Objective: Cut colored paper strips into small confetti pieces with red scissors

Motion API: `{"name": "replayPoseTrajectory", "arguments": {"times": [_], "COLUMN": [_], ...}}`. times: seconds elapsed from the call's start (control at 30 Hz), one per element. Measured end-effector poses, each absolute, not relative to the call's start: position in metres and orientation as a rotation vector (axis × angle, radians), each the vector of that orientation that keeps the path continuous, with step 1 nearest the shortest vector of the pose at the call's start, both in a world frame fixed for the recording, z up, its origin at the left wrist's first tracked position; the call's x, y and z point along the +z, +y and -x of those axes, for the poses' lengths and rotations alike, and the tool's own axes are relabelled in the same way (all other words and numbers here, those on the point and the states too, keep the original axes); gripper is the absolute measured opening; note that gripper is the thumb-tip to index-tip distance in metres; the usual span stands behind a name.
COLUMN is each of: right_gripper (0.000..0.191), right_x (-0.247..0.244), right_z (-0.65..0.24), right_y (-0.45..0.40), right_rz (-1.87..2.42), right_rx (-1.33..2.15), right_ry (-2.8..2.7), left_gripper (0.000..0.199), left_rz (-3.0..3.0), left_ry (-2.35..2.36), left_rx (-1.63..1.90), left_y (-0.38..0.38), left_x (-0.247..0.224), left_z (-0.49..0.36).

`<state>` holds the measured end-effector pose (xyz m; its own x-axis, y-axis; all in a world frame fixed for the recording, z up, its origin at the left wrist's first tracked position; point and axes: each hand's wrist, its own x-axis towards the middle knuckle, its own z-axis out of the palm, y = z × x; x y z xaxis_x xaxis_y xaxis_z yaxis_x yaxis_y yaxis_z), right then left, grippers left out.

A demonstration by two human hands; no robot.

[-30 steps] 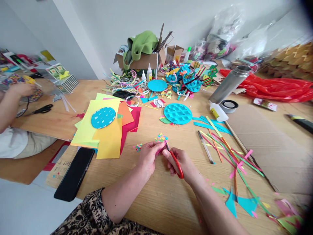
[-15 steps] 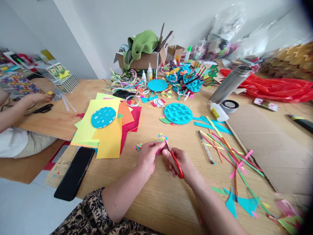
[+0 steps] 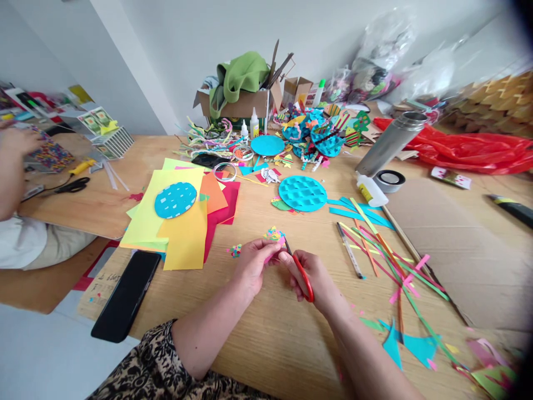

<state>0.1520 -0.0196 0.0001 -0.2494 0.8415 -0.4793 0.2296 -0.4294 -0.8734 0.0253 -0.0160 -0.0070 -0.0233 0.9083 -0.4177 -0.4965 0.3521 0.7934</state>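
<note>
Near the middle of the table, my left hand [image 3: 255,265] pinches a small pink paper piece [image 3: 275,249] between thumb and fingers. My right hand [image 3: 308,278] is closed around the red handles of a pair of scissors [image 3: 303,282], whose dark blades point up and left beside the pink paper. Just beyond my fingertips lies a small pile of coloured paper bits [image 3: 273,233], and a smaller pile [image 3: 235,251] sits left of it. Farther back is a blue oval [image 3: 303,193] with a raised pattern.
Coloured sheets [image 3: 187,239] and a black phone [image 3: 126,295] lie left. At right are paper strips [image 3: 387,255], a pen [image 3: 350,250], a metal flask [image 3: 391,143], a glue bottle [image 3: 372,190] and cardboard [image 3: 453,244]. Another person's arm [image 3: 11,166] is at far left.
The pink paper shows more above my left fingertips, and the scissor blades have shifted slightly right. At far left, the other person's hand has moved back and left, away from a yellow-handled tool.
</note>
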Motion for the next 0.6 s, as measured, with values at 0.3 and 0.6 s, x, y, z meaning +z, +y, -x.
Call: {"name": "replayPoseTrajectory", "arguments": {"times": [0.3,0.6], "right_gripper": [0.046,0.046], "right_x": [0.006,0.009], "right_z": [-0.16,-0.162], "right_y": [-0.015,-0.017], "right_rz": [1.508,1.406], "right_rx": [1.717,1.812], "right_ry": [-1.423,-1.509], "left_gripper": [0.015,0.018], "left_rz": [-0.564,-0.596], "left_ry": [1.089,1.069], "left_rx": [1.115,1.042], "left_y": [-0.003,0.0], "left_x": [-0.006,-0.001], "left_z": [-0.005,0.003]}}
